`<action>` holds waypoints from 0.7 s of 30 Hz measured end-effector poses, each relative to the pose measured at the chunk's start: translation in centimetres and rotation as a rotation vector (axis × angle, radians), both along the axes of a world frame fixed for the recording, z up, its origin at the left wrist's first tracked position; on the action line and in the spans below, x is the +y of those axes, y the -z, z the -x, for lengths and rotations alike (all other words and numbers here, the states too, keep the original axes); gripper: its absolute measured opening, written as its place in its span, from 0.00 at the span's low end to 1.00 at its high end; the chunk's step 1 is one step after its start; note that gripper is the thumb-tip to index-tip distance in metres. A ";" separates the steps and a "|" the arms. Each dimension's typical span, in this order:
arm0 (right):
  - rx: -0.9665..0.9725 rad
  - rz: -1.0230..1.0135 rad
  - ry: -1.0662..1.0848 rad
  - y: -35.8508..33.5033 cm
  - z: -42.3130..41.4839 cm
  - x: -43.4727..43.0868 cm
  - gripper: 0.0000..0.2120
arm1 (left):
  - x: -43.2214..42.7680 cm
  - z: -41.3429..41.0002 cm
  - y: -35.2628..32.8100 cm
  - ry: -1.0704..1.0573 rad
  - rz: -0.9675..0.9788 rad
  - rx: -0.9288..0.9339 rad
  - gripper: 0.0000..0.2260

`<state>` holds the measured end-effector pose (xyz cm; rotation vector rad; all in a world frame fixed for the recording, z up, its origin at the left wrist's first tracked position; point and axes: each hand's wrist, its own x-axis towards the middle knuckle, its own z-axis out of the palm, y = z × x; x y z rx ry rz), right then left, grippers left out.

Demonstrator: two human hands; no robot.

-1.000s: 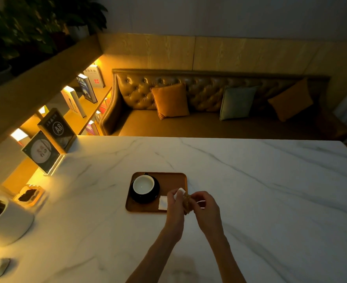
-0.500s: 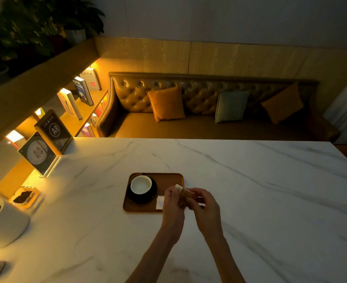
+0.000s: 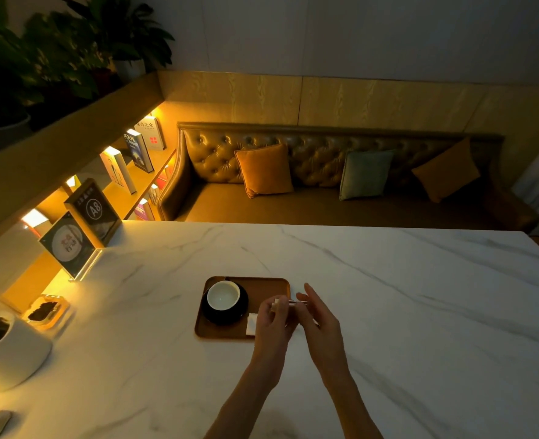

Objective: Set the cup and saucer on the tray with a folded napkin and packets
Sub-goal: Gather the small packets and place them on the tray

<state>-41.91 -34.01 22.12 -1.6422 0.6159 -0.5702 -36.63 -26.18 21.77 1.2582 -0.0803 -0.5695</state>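
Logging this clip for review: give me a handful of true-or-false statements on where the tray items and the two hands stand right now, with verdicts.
1. The white ceramic cup sits on the black round saucer on the brown wooden tray. True.
2. The cup is full of dark coffee. False: its inside looks white and empty.
3. The white folded napkin lies on the tray right of the saucer. True.
4. The left hand rests flat on the white marble table. False: it pinches a small packet above the tray's right end.
5. The right hand grips the cup. False: it is beside the left hand, fingers extended.
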 end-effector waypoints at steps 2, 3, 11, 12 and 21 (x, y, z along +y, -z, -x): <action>-0.001 -0.025 0.035 0.0 -0.2 0.2 0.17 | -0.1 0.2 -0.1 -0.009 -0.024 -0.021 0.12; 0.003 -0.034 0.052 0.1 -0.2 0.2 0.15 | -0.2 0.2 -0.1 -0.015 -0.038 -0.025 0.11; -0.001 -0.158 0.098 0.1 0.1 0.2 0.10 | 0.0 0.1 -0.5 0.008 -0.056 0.006 0.12; 0.000 -0.185 0.100 0.1 0.2 0.2 0.09 | 0.0 0.3 -0.5 0.018 -0.056 0.012 0.13; -0.019 -0.255 0.156 0.8 1.7 0.0 0.06 | 0.1 1.0 -0.7 0.122 -0.091 -0.009 0.13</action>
